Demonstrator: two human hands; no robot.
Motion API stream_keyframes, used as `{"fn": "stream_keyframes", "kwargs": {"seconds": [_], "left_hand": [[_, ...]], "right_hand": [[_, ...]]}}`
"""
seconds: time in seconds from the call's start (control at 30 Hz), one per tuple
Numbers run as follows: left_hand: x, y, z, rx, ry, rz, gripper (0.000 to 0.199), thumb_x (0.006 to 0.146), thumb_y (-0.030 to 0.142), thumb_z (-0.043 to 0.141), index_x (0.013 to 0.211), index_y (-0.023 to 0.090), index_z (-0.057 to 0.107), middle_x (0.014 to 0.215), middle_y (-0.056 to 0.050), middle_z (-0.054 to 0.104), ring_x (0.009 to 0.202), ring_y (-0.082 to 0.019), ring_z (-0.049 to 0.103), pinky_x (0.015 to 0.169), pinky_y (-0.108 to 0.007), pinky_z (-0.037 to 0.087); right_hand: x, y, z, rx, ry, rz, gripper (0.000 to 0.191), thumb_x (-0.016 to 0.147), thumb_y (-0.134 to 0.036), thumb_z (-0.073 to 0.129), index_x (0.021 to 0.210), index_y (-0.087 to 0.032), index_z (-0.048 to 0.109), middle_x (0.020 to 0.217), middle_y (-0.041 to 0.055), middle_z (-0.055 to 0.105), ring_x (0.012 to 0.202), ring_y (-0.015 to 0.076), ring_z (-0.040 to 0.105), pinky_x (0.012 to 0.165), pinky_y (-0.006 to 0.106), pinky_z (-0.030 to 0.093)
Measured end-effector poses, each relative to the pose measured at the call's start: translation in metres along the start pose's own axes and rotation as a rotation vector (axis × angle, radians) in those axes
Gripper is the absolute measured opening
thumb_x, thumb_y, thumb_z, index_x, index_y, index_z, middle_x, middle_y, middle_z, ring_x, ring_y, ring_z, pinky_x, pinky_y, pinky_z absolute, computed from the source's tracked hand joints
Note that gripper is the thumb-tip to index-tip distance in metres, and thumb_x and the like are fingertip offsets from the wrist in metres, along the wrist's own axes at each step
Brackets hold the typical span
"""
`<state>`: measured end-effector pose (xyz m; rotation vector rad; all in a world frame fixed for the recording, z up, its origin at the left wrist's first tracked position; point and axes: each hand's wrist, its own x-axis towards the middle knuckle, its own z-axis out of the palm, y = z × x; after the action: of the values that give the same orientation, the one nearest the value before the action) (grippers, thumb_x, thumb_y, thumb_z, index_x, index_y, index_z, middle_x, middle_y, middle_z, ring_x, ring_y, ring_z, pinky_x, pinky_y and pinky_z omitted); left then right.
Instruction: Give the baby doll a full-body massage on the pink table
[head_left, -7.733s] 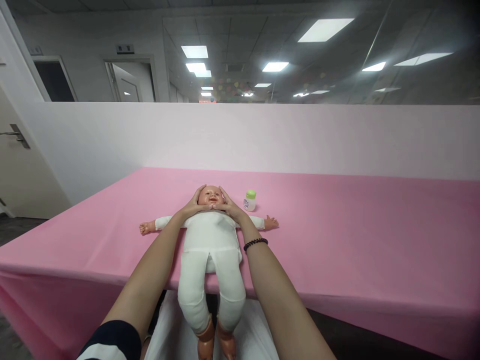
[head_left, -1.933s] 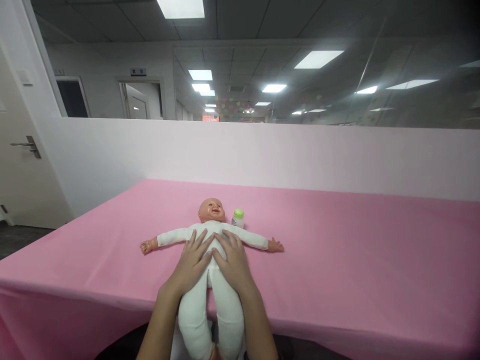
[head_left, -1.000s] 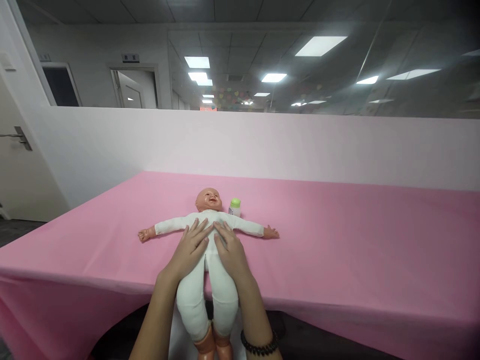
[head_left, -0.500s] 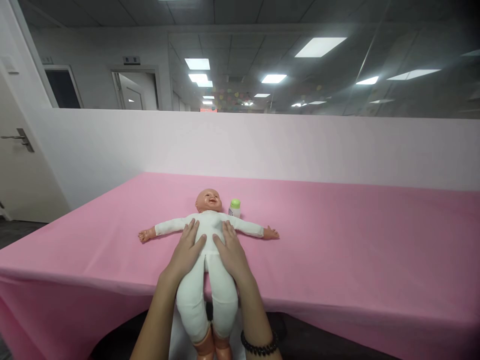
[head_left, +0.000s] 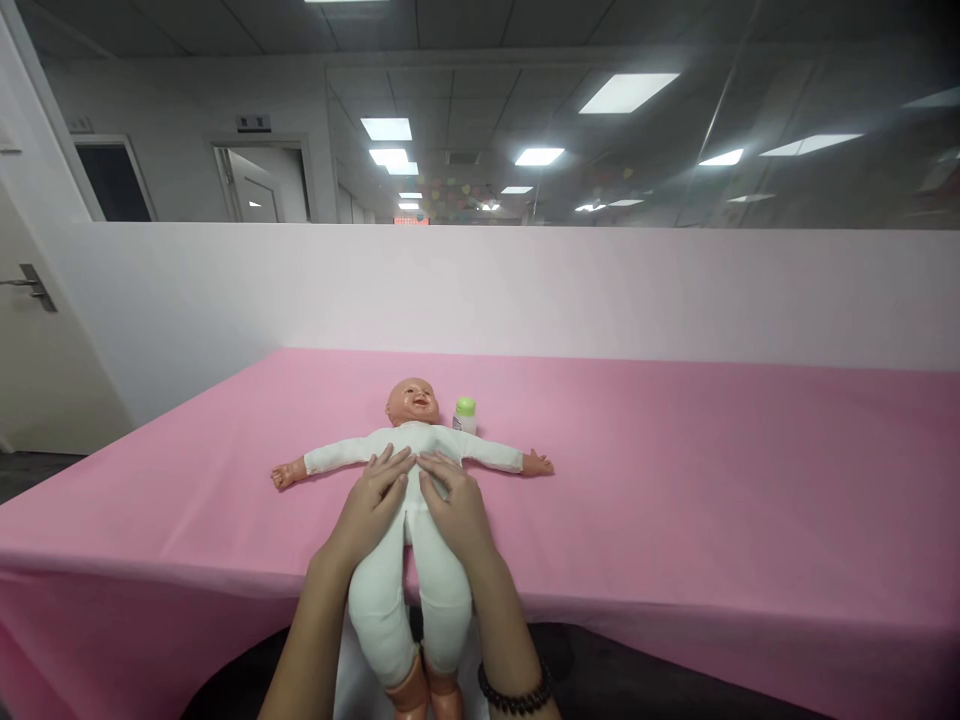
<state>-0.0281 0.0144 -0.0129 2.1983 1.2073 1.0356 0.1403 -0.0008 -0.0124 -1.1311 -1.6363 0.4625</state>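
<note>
A baby doll (head_left: 409, 590) with a white cloth body lies on its back, its arms spread out and its legs reaching over the table's front edge towards me. Flat on the left side of its torso rests my left hand (head_left: 375, 497), fingers stretched out. My right hand (head_left: 455, 500) lies on the torso's right side, also with straight fingers. The fingertips of both hands point inward and almost meet at the middle of the chest. Beside the doll's head, above its arm on the right, stands a small bottle (head_left: 465, 415) with a green cap.
A pink cloth (head_left: 712, 480) covers the table and hangs over its front edge. Behind it runs a low white wall (head_left: 562, 290) with glass above. A door with a metal handle (head_left: 37, 288) is at the far left.
The fingers of both hands have turned inward across the chest, so the fingertips are now close together. The doll and the bottle keep their places; the view has shifted slightly.
</note>
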Motion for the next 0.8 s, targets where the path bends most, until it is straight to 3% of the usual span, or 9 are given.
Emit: {"fn": "stream_keyframes", "kwargs": {"seconds": [0.27, 0.43, 0.63, 0.8], "left_hand": [[0.000, -0.003, 0.001, 0.016, -0.011, -0.098, 0.054, 0.101, 0.048, 0.037, 0.151, 0.026, 0.043, 0.162, -0.002, 0.032, 0.154, -0.025, 0.015, 0.126, -0.052, 0.014], [0.000, -0.011, 0.006, -0.045, 0.028, -0.220, 0.066, 0.099, 0.056, 0.040, 0.156, 0.023, 0.034, 0.167, -0.005, 0.018, 0.155, -0.027, 0.005, 0.125, -0.054, 0.011], [0.000, -0.015, 0.008, -0.064, 0.074, -0.224, 0.070, 0.098, 0.058, 0.041, 0.157, 0.022, 0.030, 0.167, -0.007, 0.017, 0.155, -0.029, 0.006, 0.125, -0.055, 0.013], [-0.001, -0.007, 0.002, -0.003, 0.010, -0.052, 0.057, 0.102, 0.050, 0.038, 0.154, 0.028, 0.038, 0.163, -0.003, 0.030, 0.155, -0.025, 0.013, 0.126, -0.054, 0.008]], "right_hand": [[0.002, 0.000, -0.004, -0.100, -0.156, 0.097, 0.046, 0.099, -0.044, 0.048, 0.141, -0.029, 0.057, 0.155, 0.0012, 0.043, 0.150, 0.0256, 0.028, 0.124, 0.053, 0.018], [0.002, 0.004, -0.001, -0.101, -0.120, 0.203, 0.053, 0.096, -0.046, 0.050, 0.145, -0.028, 0.052, 0.161, 0.0004, 0.031, 0.153, 0.0296, 0.019, 0.123, 0.056, 0.020], [0.000, 0.004, 0.000, -0.095, -0.041, 0.192, 0.056, 0.095, -0.040, 0.046, 0.143, -0.012, 0.055, 0.156, 0.0082, 0.041, 0.150, 0.0273, 0.028, 0.124, 0.048, 0.024], [-0.001, -0.001, -0.001, -0.068, -0.046, 0.033, 0.044, 0.095, -0.034, 0.048, 0.132, -0.018, 0.065, 0.140, 0.0060, 0.059, 0.144, 0.0246, 0.040, 0.122, 0.047, 0.029]]}}
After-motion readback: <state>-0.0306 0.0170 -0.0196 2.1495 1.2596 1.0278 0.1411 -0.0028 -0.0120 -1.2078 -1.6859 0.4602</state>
